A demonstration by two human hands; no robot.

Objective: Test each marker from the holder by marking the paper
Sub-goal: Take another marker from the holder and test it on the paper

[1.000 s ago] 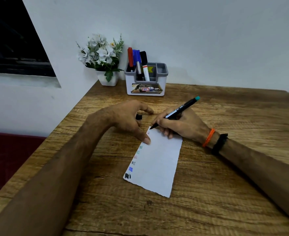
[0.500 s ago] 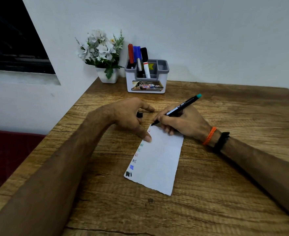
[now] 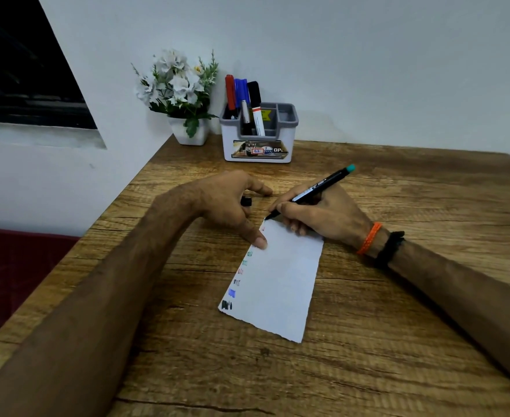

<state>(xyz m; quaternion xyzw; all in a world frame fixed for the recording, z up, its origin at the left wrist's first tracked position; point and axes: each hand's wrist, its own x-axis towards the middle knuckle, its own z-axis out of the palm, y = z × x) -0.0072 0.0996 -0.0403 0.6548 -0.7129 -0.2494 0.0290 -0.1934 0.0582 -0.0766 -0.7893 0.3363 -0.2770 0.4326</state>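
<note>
Right hand (image 3: 323,218), fingers curled round a black marker (image 3: 313,191) with a teal end, tip touching the far left corner of the paper (image 3: 280,281). Left hand (image 3: 226,206) just beside it, thumb pressing the paper's left edge, curled fingers pinching a small black cap (image 3: 246,201). Paper lying flat near the middle of the wooden surface (image 3: 398,341), a row of small coloured test marks (image 3: 235,284) running down its left edge. Orange and black bands (image 3: 380,245) on the right wrist. Grey and white holder (image 3: 259,136) at the far edge of the surface, well apart from both hands, with red, blue and black markers (image 3: 243,94) standing upright in its left compartments. White pot of flowers (image 3: 181,94) just left of the holder, at the far left corner.
</note>
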